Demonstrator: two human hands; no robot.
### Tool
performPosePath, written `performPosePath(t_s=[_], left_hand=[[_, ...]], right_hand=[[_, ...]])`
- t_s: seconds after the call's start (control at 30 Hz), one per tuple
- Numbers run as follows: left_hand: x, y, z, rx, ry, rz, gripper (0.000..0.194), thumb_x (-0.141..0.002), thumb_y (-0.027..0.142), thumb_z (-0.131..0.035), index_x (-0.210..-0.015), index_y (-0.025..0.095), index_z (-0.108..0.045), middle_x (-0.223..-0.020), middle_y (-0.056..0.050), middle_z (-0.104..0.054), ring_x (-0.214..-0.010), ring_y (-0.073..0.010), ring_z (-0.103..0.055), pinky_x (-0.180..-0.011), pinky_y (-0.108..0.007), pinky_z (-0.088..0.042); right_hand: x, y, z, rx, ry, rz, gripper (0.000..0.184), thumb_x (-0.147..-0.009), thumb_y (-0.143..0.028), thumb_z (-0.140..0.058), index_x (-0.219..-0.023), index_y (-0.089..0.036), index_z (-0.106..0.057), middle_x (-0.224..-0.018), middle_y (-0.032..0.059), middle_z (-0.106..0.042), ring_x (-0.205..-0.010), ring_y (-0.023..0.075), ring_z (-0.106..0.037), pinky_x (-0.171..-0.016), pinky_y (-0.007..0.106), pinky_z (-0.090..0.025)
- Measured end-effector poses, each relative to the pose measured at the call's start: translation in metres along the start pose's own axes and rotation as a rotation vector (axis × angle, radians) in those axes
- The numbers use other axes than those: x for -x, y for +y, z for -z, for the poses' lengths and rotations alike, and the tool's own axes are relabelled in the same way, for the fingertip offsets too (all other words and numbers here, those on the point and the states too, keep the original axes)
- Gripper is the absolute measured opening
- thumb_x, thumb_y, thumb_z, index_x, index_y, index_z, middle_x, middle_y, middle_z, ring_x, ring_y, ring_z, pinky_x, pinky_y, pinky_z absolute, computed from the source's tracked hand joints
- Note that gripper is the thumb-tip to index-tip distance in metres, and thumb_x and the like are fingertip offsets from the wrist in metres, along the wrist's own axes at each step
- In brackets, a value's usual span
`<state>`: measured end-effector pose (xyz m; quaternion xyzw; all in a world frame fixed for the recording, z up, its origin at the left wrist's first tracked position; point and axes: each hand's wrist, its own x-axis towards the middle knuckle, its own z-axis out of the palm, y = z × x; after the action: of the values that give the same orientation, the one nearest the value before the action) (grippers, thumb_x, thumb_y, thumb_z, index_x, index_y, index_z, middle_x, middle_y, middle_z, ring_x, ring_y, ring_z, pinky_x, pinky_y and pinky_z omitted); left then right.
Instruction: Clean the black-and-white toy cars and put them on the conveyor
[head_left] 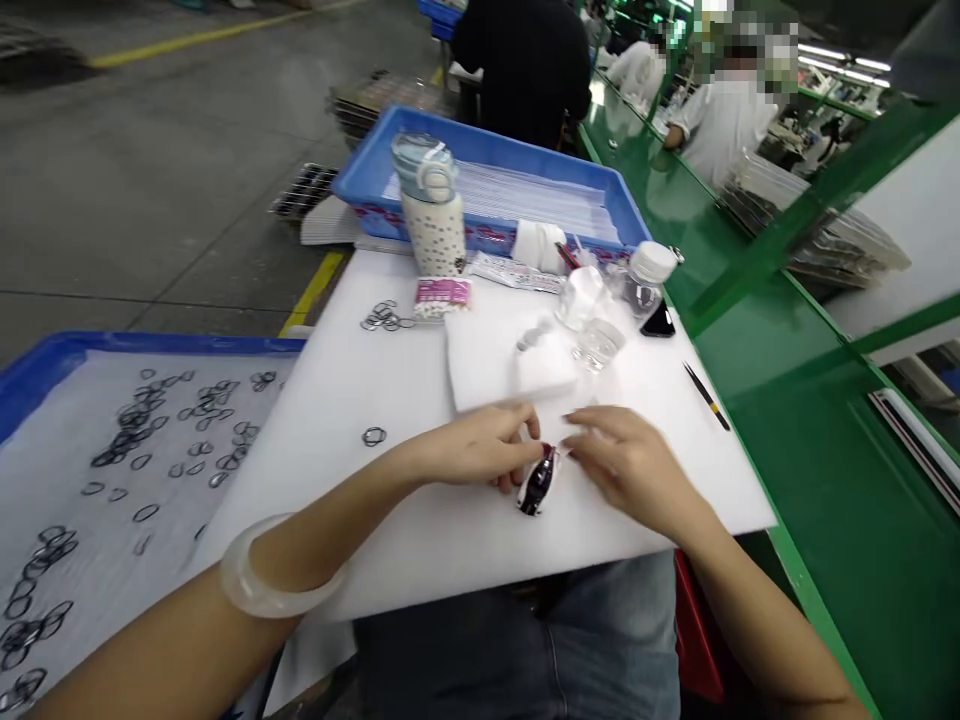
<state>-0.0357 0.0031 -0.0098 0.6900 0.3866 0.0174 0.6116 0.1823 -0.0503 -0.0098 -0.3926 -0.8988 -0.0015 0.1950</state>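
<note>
A small, glossy, dark bottle-shaped object point(538, 484) with a reddish top and pale edges lies on the white foam-like mat point(442, 545). My left hand point(484, 447) is at its left side, fingers bent, with a fingertip against the reddish top. On the other side is my right hand point(626, 462), its thumb and forefinger parted and nothing visible between them. Just beyond both hands rest a folded white sheet point(480, 365) and a small clear cup point(598, 345). One thin dark ring point(373, 436) sits left of my left hand.
A blue tray point(45, 365) of dark rings stands at left. Further back are a tumbler point(435, 225), a cotton-swab pack point(442, 295), a lidded clear bottle point(646, 280) and a blue bin point(517, 140). Tweezers point(706, 396) lie at right, beside a green bench point(847, 480). Other people sit beyond.
</note>
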Motion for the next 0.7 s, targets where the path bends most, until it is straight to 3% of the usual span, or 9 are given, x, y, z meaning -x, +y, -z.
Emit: performPosePath(t_s=[0.1,0.2,0.3,0.37,0.43,0.57,0.7], left_hand=[[0.007,0.000,0.006,-0.173,-0.111,-0.108,0.074,-0.079,0.043,-0.070,-0.141,0.018,-0.038,-0.085,-0.001,-0.070,-0.076,-0.0204,-0.068,-0.062,-0.027,-0.046],[0.012,0.000,0.003,-0.508,-0.024,-0.204,0.093,-0.071,0.032,-0.082,-0.151,0.026,-0.035,-0.114,-0.005,-0.066,-0.088,-0.0214,-0.068,-0.067,-0.027,-0.047],[0.011,-0.002,-0.007,-0.801,0.153,-0.339,0.084,-0.068,0.027,-0.088,-0.142,0.027,-0.050,-0.143,-0.012,-0.052,-0.110,-0.0286,-0.064,-0.080,-0.032,-0.050],[0.007,-0.004,-0.013,-0.863,0.183,-0.438,0.070,-0.069,0.031,-0.089,-0.132,0.022,-0.059,-0.145,-0.012,-0.052,-0.118,-0.0314,-0.060,-0.089,-0.036,-0.049],[0.002,-0.007,-0.018,-0.883,0.194,-0.474,0.062,-0.074,0.036,-0.085,-0.128,0.017,-0.061,-0.138,-0.013,-0.058,-0.118,-0.0316,-0.059,-0.091,-0.038,-0.048],[-0.002,-0.009,-0.023,-0.896,0.244,-0.486,0.059,-0.078,0.039,-0.081,-0.126,0.012,-0.059,-0.131,-0.017,-0.061,-0.119,-0.0328,-0.056,-0.089,-0.040,-0.049],[-0.001,-0.006,-0.028,-0.909,0.234,-0.411,0.056,-0.079,0.040,-0.079,-0.123,0.010,-0.060,-0.121,-0.017,-0.065,-0.109,-0.0326,-0.060,-0.084,-0.041,-0.051]], right_hand=[[0.009,0.015,0.002,0.067,0.018,-0.310,0.018,-0.090,-0.023,-0.056,-0.106,-0.023,-0.065,-0.103,0.0103,-0.070,-0.088,0.0278,-0.069,-0.067,0.043,-0.060],[0.020,0.032,-0.001,0.079,-0.064,-0.319,0.028,-0.084,-0.010,-0.048,-0.102,-0.025,-0.064,-0.101,0.0083,-0.070,-0.088,0.0278,-0.068,-0.066,0.044,-0.061],[0.011,0.041,0.007,0.219,0.039,-0.322,0.023,-0.087,-0.014,-0.049,-0.096,-0.026,-0.066,-0.104,0.0090,-0.071,-0.094,0.0320,-0.067,-0.074,0.052,-0.059],[-0.008,0.037,0.015,0.202,0.139,-0.335,0.019,-0.089,-0.022,-0.055,-0.103,-0.027,-0.067,-0.110,0.0090,-0.071,-0.100,0.0323,-0.067,-0.079,0.053,-0.058],[-0.035,0.026,0.015,0.020,0.187,-0.330,0.025,-0.090,-0.028,-0.059,-0.114,-0.027,-0.064,-0.112,0.0072,-0.071,-0.102,0.0281,-0.068,-0.084,0.047,-0.058],[-0.084,0.005,-0.010,-0.243,0.053,-0.282,0.029,-0.090,-0.035,-0.059,-0.116,-0.024,-0.060,-0.118,0.0069,-0.070,-0.099,0.0254,-0.067,-0.084,0.040,-0.055],[-0.107,0.009,-0.027,-0.356,-0.118,-0.357,0.021,-0.097,-0.036,-0.045,-0.101,-0.024,-0.061,-0.097,0.0035,-0.071,-0.084,0.0210,-0.066,-0.082,0.037,-0.050]])
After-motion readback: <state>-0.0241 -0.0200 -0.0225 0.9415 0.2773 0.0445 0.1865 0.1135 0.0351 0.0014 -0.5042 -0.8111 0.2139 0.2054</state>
